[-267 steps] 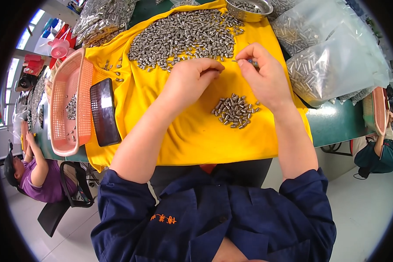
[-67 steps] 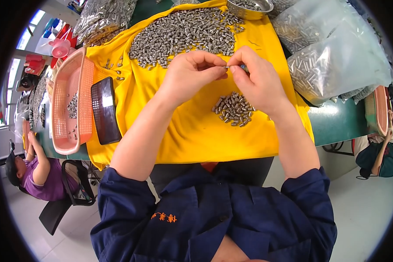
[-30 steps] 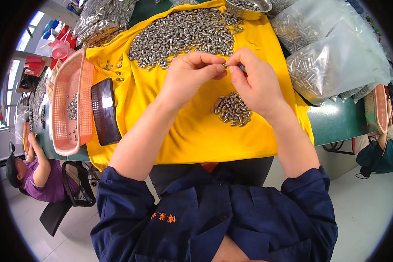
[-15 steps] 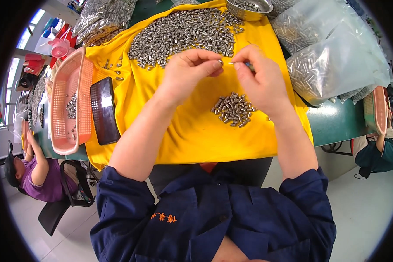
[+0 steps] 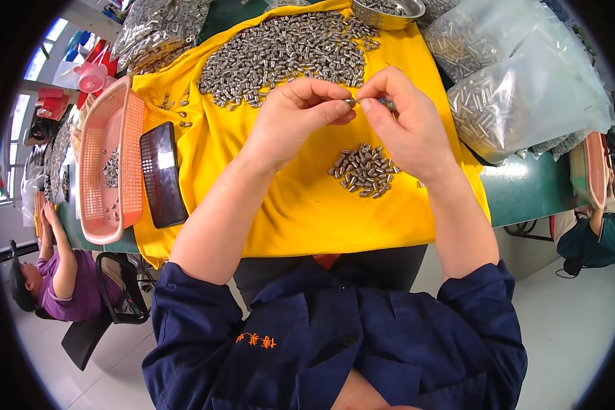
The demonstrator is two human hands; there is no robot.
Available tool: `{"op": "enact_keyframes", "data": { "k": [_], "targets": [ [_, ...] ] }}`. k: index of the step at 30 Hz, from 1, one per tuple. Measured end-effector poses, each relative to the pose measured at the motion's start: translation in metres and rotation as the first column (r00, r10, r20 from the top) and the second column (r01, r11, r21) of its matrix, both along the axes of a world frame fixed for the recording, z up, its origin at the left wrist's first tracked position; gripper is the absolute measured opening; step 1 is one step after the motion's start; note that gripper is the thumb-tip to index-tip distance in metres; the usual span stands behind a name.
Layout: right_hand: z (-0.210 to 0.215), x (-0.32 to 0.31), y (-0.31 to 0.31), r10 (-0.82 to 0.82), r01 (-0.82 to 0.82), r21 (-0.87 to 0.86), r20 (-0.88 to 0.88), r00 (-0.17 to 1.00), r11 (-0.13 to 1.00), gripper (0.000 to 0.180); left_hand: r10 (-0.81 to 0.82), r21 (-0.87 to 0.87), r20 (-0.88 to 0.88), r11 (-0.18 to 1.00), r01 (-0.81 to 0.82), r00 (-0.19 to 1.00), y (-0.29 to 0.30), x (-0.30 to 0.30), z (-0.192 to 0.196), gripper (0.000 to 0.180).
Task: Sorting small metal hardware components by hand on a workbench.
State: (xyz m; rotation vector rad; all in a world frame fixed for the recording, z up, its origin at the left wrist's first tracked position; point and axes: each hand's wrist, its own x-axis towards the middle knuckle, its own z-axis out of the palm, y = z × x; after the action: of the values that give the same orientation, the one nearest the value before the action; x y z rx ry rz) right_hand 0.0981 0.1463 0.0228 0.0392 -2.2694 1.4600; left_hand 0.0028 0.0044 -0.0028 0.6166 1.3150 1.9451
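My left hand [image 5: 295, 117] pinches a small metal cylinder [image 5: 350, 102] between thumb and forefinger, its other fingers curled. Facing it, my right hand [image 5: 411, 126] is closed round a slim tool with a bluish-green part [image 5: 389, 104]; its thin tip meets the cylinder's end, and its exact kind is too small to tell. Both hands hover over a yellow cloth [image 5: 287, 225]. Below the right hand lies a small heap of metal cylinders [image 5: 364, 171]. Beyond the hands a much larger spread of similar cylinders [image 5: 280, 58] covers the far part of the cloth.
On the left stand a pink plastic basket [image 5: 133, 150] with some small parts and a black tray [image 5: 162, 174]. A metal bowl [image 5: 389, 19] sits at the back. Clear bags of metal parts [image 5: 485, 113] crowd the right. A person in purple [image 5: 72, 287] sits at far left.
The tool in my right hand has come left against the cylinder, closing the small gap between them. My left hand has shifted slightly right. The heaps stay as they were.
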Motion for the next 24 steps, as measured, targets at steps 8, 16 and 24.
{"op": "enact_keyframes", "data": {
  "k": [8, 16, 24],
  "targets": [
    [0.001, 0.000, 0.000, 0.007, -0.007, 0.020, -0.007, 1.000, 1.000, 0.005, -0.022, 0.044, 0.046, 0.999, 0.020, 0.999, -0.002, 0.000, 0.000, 0.012],
    [0.005, 0.001, -0.005, -0.016, 0.010, 0.144, 0.043, 0.999, 0.990, 0.005, 0.017, -0.106, -0.125, 0.994, -0.031, 0.992, -0.001, 0.000, 0.007, 0.012],
    [0.004, 0.002, -0.004, -0.014, 0.016, 0.109, -0.023, 1.000, 0.994, 0.006, 0.046, -0.197, -0.143, 0.978, -0.074, 0.989, 0.002, 0.005, 0.017, 0.014]
  ]
}}
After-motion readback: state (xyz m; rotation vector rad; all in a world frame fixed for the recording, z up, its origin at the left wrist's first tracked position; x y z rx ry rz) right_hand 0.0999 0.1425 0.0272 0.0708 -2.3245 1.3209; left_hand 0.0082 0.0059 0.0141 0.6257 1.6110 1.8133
